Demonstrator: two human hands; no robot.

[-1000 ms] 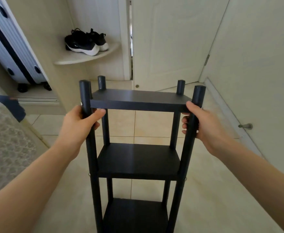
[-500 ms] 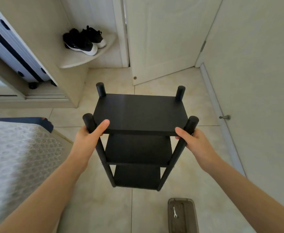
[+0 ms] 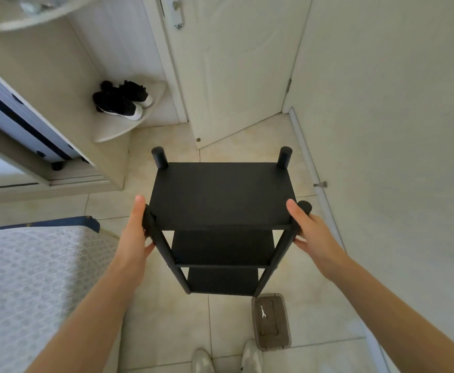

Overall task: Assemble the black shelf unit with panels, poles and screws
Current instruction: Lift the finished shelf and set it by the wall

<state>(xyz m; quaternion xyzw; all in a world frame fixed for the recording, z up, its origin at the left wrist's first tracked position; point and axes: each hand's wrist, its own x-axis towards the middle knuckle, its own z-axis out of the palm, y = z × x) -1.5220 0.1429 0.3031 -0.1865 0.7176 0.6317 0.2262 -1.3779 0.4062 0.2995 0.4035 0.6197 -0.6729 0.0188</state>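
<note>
Black three-tier shelf unit [image 3: 221,195] stands upright on the tiled floor [image 3: 166,324], long axis vertical; left hand [image 3: 134,232] at nine o'clock and right hand [image 3: 310,230] at three each clasp a near pole, equally close.

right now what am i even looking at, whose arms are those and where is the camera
The camera is worn on a person's head and looks forward and down, so the two bare arms are that person's own; no machine is involved. The left hand and right hand each grip a front pole of a black shelf unit, which has three panels and four poles. It stands upright over a tiled floor. Near its foot lies a small brown lidded box with a little wrench on top. The person's shoes show at the bottom edge. Further off are black sneakers on a corner shelf, a door, and a bed on the left.
</note>
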